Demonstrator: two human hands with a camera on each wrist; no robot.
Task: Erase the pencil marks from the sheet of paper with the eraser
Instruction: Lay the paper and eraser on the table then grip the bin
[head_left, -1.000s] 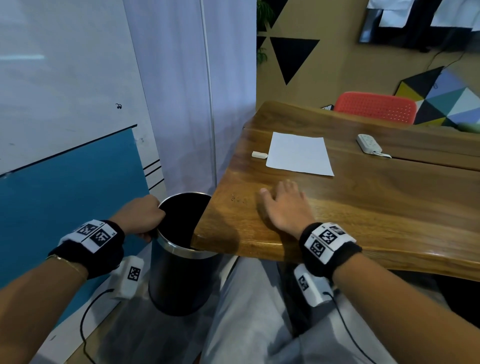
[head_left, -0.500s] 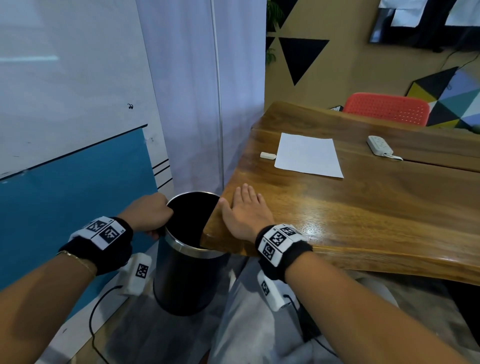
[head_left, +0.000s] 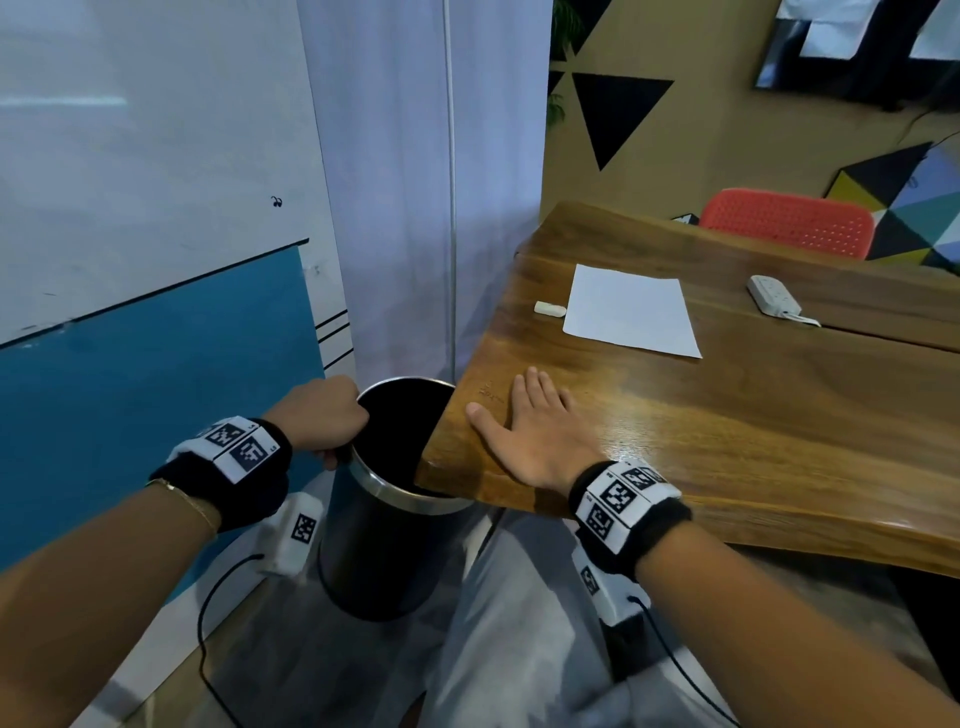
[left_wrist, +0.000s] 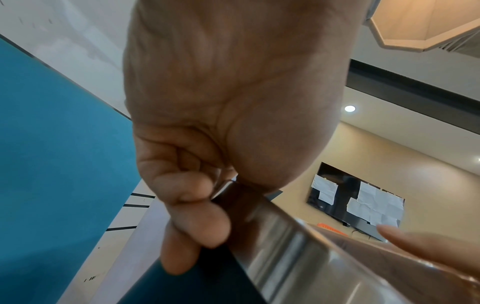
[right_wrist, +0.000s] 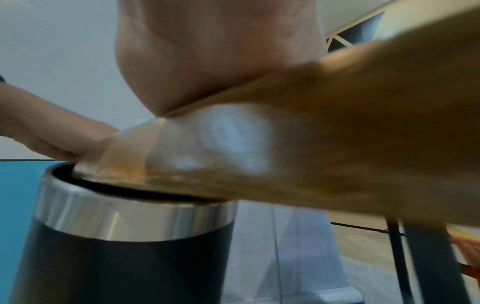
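A white sheet of paper (head_left: 631, 310) lies on the wooden table (head_left: 753, 415), and no marks show on it from here. A small white eraser (head_left: 549, 308) sits just left of the sheet. My left hand (head_left: 327, 421) grips the steel rim of a black bin (head_left: 374, 551) held under the table's near left corner; the left wrist view shows my fingers (left_wrist: 192, 224) curled over the rim (left_wrist: 285, 242). My right hand (head_left: 524, 431) lies flat, fingers straight, on the table beside that corner, well short of the sheet.
A white power strip (head_left: 772, 294) lies on the table to the right of the sheet. A red chair (head_left: 789, 221) stands behind the table. A white curtain (head_left: 441, 182) and a blue and white wall panel (head_left: 156, 364) are to the left of the bin.
My right hand swept left across the table to the corner above the bin, then slid back a little to the right. My left hand kept its hold on the bin rim.
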